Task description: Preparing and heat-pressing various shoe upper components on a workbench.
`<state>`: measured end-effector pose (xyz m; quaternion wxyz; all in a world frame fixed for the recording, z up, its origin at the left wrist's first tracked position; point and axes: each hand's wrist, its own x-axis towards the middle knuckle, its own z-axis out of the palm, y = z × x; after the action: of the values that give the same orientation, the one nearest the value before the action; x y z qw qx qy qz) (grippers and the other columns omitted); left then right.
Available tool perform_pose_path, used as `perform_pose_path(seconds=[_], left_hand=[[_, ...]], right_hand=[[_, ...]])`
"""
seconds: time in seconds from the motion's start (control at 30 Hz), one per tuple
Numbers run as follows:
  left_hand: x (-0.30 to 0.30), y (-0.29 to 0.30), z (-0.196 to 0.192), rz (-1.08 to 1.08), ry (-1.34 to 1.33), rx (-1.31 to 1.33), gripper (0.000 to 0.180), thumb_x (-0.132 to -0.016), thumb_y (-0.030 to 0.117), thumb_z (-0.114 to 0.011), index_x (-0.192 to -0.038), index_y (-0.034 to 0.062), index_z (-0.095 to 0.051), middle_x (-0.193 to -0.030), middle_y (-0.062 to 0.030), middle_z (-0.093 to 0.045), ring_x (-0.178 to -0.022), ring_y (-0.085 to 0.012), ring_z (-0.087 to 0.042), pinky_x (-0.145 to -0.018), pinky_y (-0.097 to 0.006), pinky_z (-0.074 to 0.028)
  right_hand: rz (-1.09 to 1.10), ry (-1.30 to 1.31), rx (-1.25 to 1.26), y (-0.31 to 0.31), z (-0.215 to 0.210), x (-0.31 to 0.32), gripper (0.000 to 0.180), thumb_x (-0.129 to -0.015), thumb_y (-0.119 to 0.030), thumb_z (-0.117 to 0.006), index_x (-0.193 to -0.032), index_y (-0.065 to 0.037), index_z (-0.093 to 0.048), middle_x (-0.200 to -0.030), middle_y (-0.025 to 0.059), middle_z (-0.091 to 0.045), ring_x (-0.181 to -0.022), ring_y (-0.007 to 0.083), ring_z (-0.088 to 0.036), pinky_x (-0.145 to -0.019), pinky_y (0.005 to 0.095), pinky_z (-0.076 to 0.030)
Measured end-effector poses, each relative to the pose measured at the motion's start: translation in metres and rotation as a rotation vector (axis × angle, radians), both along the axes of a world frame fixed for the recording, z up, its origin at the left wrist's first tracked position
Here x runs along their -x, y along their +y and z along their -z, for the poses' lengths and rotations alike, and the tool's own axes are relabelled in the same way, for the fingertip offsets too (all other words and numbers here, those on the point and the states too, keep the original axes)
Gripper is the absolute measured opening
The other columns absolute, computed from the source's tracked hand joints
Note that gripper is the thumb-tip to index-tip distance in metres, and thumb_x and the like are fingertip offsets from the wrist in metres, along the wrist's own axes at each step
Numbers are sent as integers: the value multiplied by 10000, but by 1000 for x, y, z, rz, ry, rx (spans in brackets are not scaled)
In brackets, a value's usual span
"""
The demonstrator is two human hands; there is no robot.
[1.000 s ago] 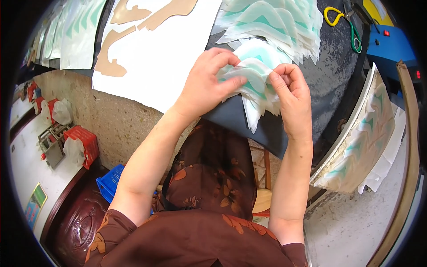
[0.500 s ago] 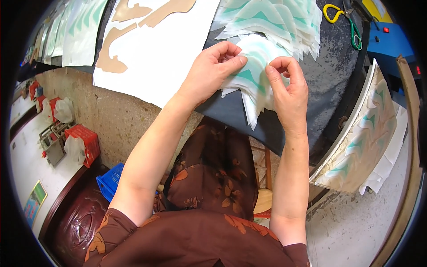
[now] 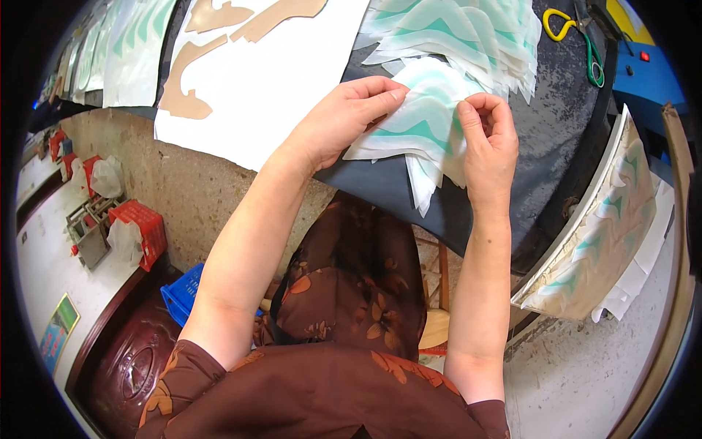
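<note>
My left hand pinches the left edge of a thin, curved white-and-green sheet piece between thumb and forefinger. Its right edge is in the grip of my right hand, fingers closed. The piece is stretched between both hands, above several similar pieces whose pointed ends hang down toward me. Just beyond lies an overlapping pile of like pieces, translucent white with green bands. To the left, tan cut-out pieces lie on a large white sheet.
Scissors with yellow and green handles lie at the far right of the dark table. A blue machine stands beyond them. Right of the table leans a curved panel with green-patterned pieces. A red crate is at left.
The piece between my hands has spread flatter and wider, its left point now showing. My right hand has shifted slightly right, and the view has moved a little.
</note>
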<state>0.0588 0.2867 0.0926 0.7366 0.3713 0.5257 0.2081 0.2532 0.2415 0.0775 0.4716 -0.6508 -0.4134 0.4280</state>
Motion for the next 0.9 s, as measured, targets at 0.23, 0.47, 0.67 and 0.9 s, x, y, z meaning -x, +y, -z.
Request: perform_pose_path(seconds=[0.23,0.47,0.67,0.9], left_hand=[[14,0,-14,176,-24,78,356,-933,186,-638,-1267,73,-591,-969,17,-644,-832,-57,-558,-786,-207,-439],[23,-7,-10,118,-139,183,593,-833,-45,-609,-1399,61,-467,-1153,-92,-660,-960,-112,-631,-870,-226,-505],[23,-11,-22,93,-352,118,840,-742,-122,-533,-1525,91,-317,-1274,-141,-600,-910,-73,-577,-742,-192,-467],[7,-14,-49,90,-425,118,907,-712,-122,-501,-1556,101,-256,-1342,-163,-563,-949,-88,-589,-765,-199,-459]], right_hand=[[72,61,39,8,9,-9,119,-933,-116,-665,-974,-14,-618,-846,-20,-588,-773,63,-512,-716,204,-444],[56,-91,48,3,-5,-9,236,-874,-115,-701,-1084,-36,-627,-1023,41,-614,-940,155,-562,-852,291,-457],[-334,-482,-195,-35,-32,5,408,-722,-80,-750,-1112,-123,-640,-1153,93,-577,-1095,296,-533,-943,399,-416],[-248,-588,-316,-45,-28,18,260,-764,-103,-757,-1011,-138,-686,-1115,52,-598,-1042,268,-542,-931,392,-413]])
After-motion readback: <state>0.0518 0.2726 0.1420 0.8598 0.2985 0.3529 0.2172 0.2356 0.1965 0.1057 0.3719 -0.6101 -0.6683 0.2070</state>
